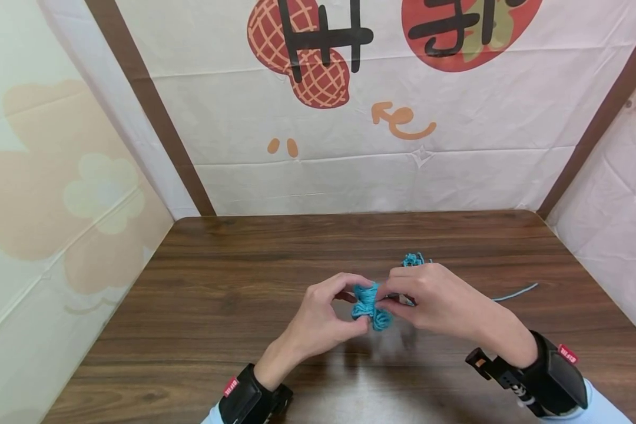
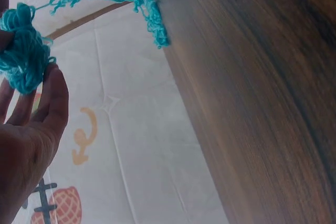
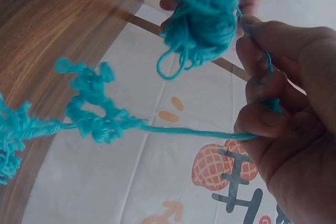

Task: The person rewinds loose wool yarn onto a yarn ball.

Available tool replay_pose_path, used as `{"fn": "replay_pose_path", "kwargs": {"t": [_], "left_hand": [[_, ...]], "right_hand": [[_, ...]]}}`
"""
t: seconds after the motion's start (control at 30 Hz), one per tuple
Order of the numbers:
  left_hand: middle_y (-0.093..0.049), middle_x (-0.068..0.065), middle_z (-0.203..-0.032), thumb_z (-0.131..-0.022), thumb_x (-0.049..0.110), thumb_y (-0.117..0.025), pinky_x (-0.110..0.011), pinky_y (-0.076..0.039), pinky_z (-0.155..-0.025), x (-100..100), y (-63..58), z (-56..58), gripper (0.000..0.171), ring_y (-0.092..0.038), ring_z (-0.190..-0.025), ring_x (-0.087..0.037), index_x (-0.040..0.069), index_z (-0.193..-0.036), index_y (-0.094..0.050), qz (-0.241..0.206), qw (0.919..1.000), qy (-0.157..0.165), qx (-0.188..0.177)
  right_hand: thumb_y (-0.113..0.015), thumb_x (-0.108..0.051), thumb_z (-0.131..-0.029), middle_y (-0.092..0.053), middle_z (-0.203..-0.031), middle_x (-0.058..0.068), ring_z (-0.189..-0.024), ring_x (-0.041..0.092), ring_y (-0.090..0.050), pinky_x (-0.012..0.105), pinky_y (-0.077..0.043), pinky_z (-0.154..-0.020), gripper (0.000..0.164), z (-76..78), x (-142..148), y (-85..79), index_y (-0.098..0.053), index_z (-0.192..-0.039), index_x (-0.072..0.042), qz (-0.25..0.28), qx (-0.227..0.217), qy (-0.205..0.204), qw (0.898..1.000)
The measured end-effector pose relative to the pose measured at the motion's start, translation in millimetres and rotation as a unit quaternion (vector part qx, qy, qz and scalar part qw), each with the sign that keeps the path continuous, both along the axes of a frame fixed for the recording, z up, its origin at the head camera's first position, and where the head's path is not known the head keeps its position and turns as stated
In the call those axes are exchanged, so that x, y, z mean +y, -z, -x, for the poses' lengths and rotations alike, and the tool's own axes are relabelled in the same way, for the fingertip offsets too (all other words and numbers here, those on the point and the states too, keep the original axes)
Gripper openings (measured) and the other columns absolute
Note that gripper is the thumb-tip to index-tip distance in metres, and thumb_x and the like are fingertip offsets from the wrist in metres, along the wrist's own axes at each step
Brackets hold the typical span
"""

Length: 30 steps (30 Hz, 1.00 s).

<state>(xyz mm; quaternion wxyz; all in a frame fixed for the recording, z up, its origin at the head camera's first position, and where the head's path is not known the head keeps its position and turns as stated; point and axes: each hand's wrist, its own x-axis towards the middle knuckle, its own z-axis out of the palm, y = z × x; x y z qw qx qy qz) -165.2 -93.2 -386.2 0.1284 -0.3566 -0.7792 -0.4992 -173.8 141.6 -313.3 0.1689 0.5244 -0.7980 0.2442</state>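
Under my forearms spreads a dark brown wood-grain table [image 1: 191, 347], and a black wrist unit [image 1: 551, 371] is strapped at each wrist. Just above the wood, between my hands, is a small turquoise yarn bundle [image 1: 365, 299], narrow at the waist and full at both ends. My left fingers [image 2: 56, 93] clamp it, thumb on the near side and the others opposite. My right fingers [image 3: 283, 38] pinch a thin turquoise strand [image 3: 194, 131] right beside it, the lower ones curled over the length that runs through my palm.

I judge the bundle light, squashy and more grippy than slippery; the loops look loose enough to slide out, so its waist is the safest hold. A hard tug on the strand would probably tighten snags.

Farther off, a knotted turquoise tangle [image 1: 413, 259] shows past my right knuckles, and a loose yarn end [image 1: 516, 292] lies to the right. Behind the table hangs a creased white printed cloth [image 1: 350, 182].
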Motion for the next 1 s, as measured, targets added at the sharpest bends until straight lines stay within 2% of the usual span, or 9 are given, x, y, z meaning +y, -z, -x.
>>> {"fn": "replay_pose_path", "kwargs": {"t": [0.2,0.43,0.6,0.63,0.73,0.77,0.87,1.0], "left_hand": [[-0.072,-0.002,-0.114,-0.082,0.003,-0.077,-0.027,-0.062,-0.084,0,-0.2,-1.5,0.045,-0.068,-0.099,-0.010,0.015,-0.123,-0.064,-0.011,0.9995,0.024,-0.017],[-0.072,-0.002,-0.114,-0.081,0.001,-0.078,-0.030,-0.063,-0.086,-1,-3.1,-4.4,0.047,-0.068,-0.102,-0.012,0.017,-0.123,-0.064,-0.022,0.9968,0.043,-0.064],[-0.071,0.000,-0.116,-0.081,0.002,-0.078,-0.031,-0.062,-0.089,-3,-4.5,-7.4,0.046,-0.068,-0.102,-0.013,0.018,-0.122,-0.064,-0.017,0.9943,0.052,-0.091],[-0.071,0.000,-0.117,-0.081,0.003,-0.078,-0.031,-0.062,-0.089,-3,-4.4,-7.6,0.046,-0.068,-0.103,-0.013,0.018,-0.122,-0.064,-0.015,0.9942,0.054,-0.093],[-0.071,-0.001,-0.118,-0.080,0.002,-0.077,-0.031,-0.062,-0.089,-2,-4.3,-7.8,0.046,-0.068,-0.103,-0.011,0.017,-0.122,-0.064,-0.013,0.9939,0.060,-0.092],[-0.071,-0.001,-0.118,-0.080,0.002,-0.077,-0.031,-0.062,-0.089,-2,-4.5,-7.9,0.047,-0.068,-0.103,-0.011,0.018,-0.122,-0.064,-0.013,0.9938,0.062,-0.091],[-0.071,-0.001,-0.119,-0.079,0.002,-0.076,-0.030,-0.062,-0.090,-2,-5.1,-8.5,0.048,-0.068,-0.104,-0.012,0.018,-0.123,-0.063,-0.015,0.9933,0.071,-0.090],[-0.070,-0.003,-0.122,-0.078,0.002,-0.076,-0.031,-0.062,-0.091,-2,-5.2,-9.9,0.049,-0.068,-0.107,-0.014,0.017,-0.123,-0.063,-0.022,0.9923,0.083,-0.089]], "right_hand": [[-0.087,-0.003,-0.077,-0.065,-0.085,-0.014,-0.071,-0.006,-0.054,0.004,-0.042,-0.062,0.027,4.7,3,-1.5,-0.076,-0.096,-0.018,0.026,0.024,-0.004,0.999],[-0.087,0.002,-0.074,-0.068,-0.093,-0.008,-0.081,0.000,-0.063,0.010,-0.052,-0.068,0.030,11.6,8,-4.9,-0.076,-0.096,-0.014,0.035,0.059,-0.002,0.998],[-0.086,0.006,-0.073,-0.068,-0.095,-0.006,-0.084,0.004,-0.066,0.012,-0.053,-0.069,0.032,17.6,10,-4.7,-0.076,-0.097,-0.013,0.045,0.072,-0.001,0.996],[-0.085,0.005,-0.074,-0.068,-0.095,-0.006,-0.085,0.004,-0.066,0.012,-0.053,-0.069,0.030,18.7,11,-4.5,-0.076,-0.097,-0.012,0.048,0.071,0.000,0.996],[-0.078,-0.014,-0.090,-0.068,-0.095,-0.005,-0.083,0.004,-0.066,0.011,-0.052,-0.068,0.008,22.1,13,-4.4,-0.076,-0.097,-0.011,0.055,0.069,0.004,0.996],[-0.073,-0.021,-0.095,-0.069,-0.095,-0.005,-0.082,0.004,-0.067,0.011,-0.052,-0.068,0.011,23.1,13,-4.5,-0.076,-0.097,-0.011,0.057,0.068,0.006,0.996],[-0.054,-0.038,-0.103,-0.069,-0.094,-0.005,-0.081,0.005,-0.067,0.012,-0.052,-0.067,0.036,26.3,14,-5.0,-0.077,-0.097,-0.010,0.065,0.067,0.012,0.996],[-0.053,-0.039,-0.103,-0.071,-0.093,-0.005,-0.081,0.004,-0.067,0.011,-0.051,-0.066,0.038,30.6,15,-5.0,-0.077,-0.097,-0.011,0.079,0.056,0.011,0.995]]}}
